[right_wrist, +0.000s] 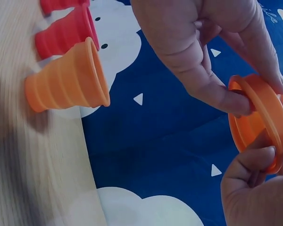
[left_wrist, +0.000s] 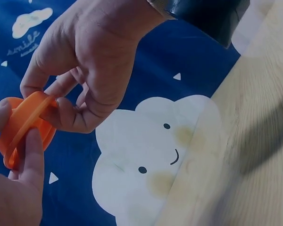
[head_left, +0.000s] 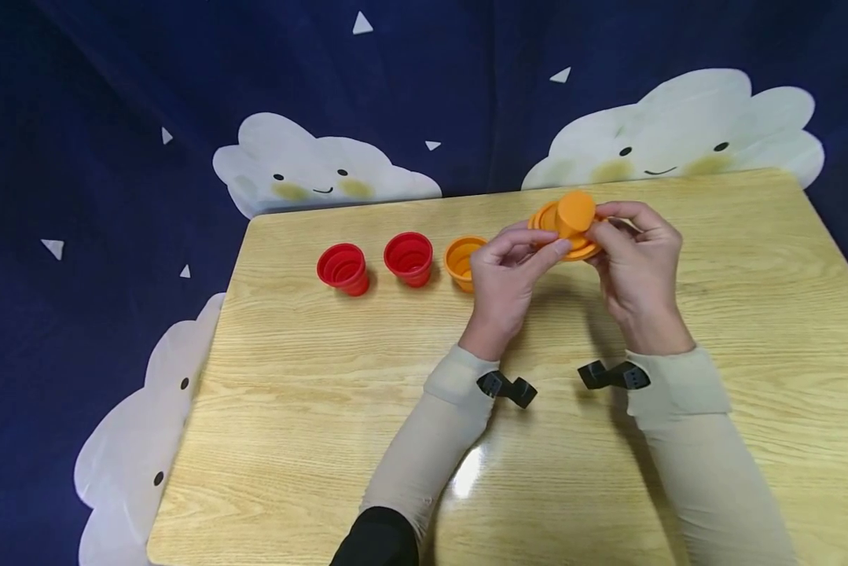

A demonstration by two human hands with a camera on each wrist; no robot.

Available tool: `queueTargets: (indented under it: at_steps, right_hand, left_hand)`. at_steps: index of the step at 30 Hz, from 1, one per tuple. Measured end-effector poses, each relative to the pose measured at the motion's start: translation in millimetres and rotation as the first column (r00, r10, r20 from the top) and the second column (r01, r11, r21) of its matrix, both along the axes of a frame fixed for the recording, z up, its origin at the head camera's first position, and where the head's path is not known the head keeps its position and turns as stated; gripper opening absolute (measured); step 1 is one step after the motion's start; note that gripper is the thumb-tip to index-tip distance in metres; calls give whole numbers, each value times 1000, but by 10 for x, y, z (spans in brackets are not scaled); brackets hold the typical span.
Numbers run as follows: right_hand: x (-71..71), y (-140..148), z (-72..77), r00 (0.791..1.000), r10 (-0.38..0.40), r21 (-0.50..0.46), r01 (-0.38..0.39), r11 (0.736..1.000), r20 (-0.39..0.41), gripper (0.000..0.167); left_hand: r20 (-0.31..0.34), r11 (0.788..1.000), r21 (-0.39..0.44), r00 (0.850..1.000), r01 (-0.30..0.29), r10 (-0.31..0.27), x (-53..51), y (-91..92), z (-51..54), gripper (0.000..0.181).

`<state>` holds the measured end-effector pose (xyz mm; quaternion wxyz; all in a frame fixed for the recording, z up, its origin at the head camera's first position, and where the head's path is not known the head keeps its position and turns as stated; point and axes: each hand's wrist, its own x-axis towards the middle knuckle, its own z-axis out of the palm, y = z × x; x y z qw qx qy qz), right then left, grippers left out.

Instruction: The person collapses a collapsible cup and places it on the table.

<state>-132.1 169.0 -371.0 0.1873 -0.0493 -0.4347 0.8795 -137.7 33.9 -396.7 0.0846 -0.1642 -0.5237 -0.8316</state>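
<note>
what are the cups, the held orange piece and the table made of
Red cups, standing orange cup and held orange piece: probably silicone or soft plastic, smooth and satin, from even colour and moulded rings. Table: wood or wood-look laminate, slightly glossy; grain lines and a reflection show.

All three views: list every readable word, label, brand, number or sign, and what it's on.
"smile": on the blue cloth, below a small cloud, left wrist view.
Smaller line under it: too blurred to read.
Lettering at the right wrist view's top right: too blurred to read surely.
Red cups, standing orange cup, held orange cup: none readable.
</note>
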Motion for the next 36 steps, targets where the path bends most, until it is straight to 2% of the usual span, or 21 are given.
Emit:
queueTargets:
  at_steps: [7, 12, 16, 21, 23, 28, 31, 36]
  right_hand:
    - [18, -30, -39, 1000, -11, 18, 11, 1000, 21, 17]
    - [18, -54, -63, 999, -29, 34, 29, 999, -27, 17]
    - [18, -73, -75, 996, -62, 45, 65, 997, -65, 17]
    - [21, -101, -103, 988, -111, 158, 127, 979, -110, 13]
    - [25, -86, -111, 984, -124, 202, 147, 968, -125, 12]
    - [30, -46, -129, 983, -104, 267, 142, 953, -152, 18]
    - [38, -25, -130, 985, -76, 332, 124, 935, -154, 25]
    - [52, -3, -137, 990, -55, 419, 107, 902, -133, 28]
  left_hand:
    - [3, 999, -27, 999, -40, 40, -20, 3, -25, 17]
    - [-18, 993, -63, 995, -99, 98, -30, 16, -17, 15]
    - [-22, 978, -138, 988, -157, 155, -25, 22, 4, 11]
    - [27, 951, -234, 976, -204, 216, -37, -6, 9, 6]
    - [53, 950, -254, 978, -184, 204, -51, -14, 19, 6]
    - [100, 957, -262, 983, -121, 151, -72, -45, 62, 6]
    - [133, 974, -205, 983, -95, 124, -69, -55, 87, 17]
    - [140, 989, -130, 986, -75, 93, -76, -76, 98, 28]
